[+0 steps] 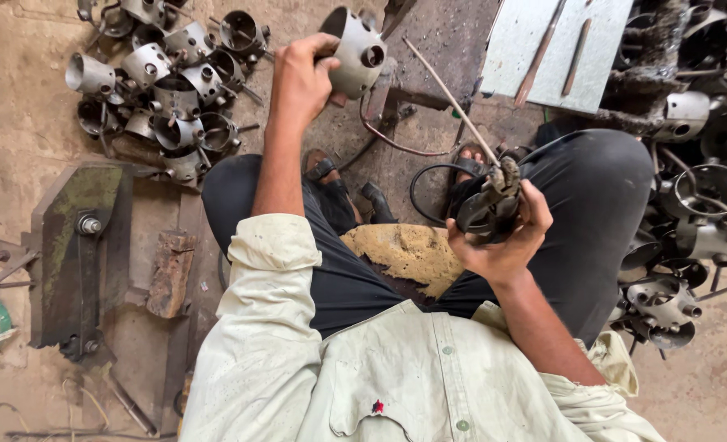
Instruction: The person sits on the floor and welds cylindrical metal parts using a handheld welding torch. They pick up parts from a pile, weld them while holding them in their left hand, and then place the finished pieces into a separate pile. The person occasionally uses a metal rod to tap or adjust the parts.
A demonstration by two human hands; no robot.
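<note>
While my left hand grips the metal cup housing by its rim above the floor, my right hand clasps the welding electrode holder; the housing looks rigid, fairly light, sharp-edged.

We see a grey metal cylinder housing tilted in our left hand, and a welding electrode holder gripped in our right hand.
</note>
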